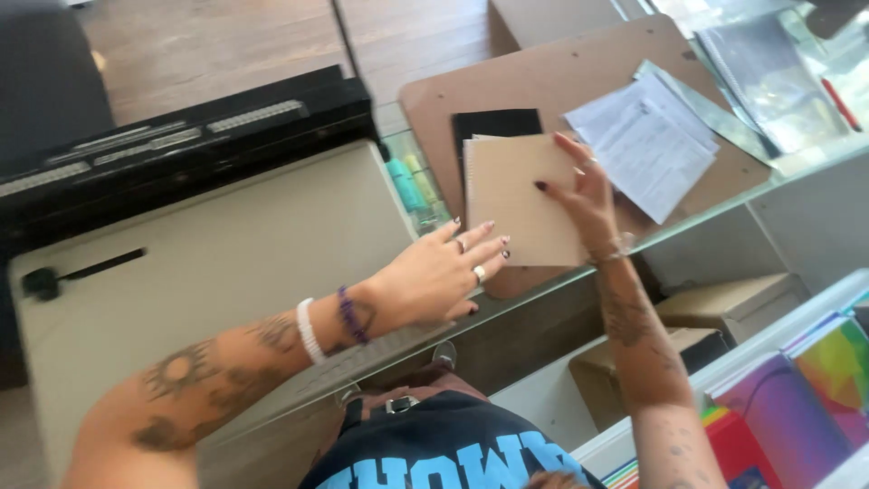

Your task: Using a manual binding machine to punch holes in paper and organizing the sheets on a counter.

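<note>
While the right hand (588, 204) is gripping the pad (520, 195), the open left hand (439, 272) is reaching; squaring its sheets likely needs both.

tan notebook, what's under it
The tan notebook, gripped by the right hand, lies over a black cover whose top edge shows, and both rest on a brown board. How far the black cover extends beneath is hidden.

Tattooed forearms, 2 bracelets (328, 324) on the left wrist, rings, dark nails, and a dark printed shirt (444, 453).
</note>
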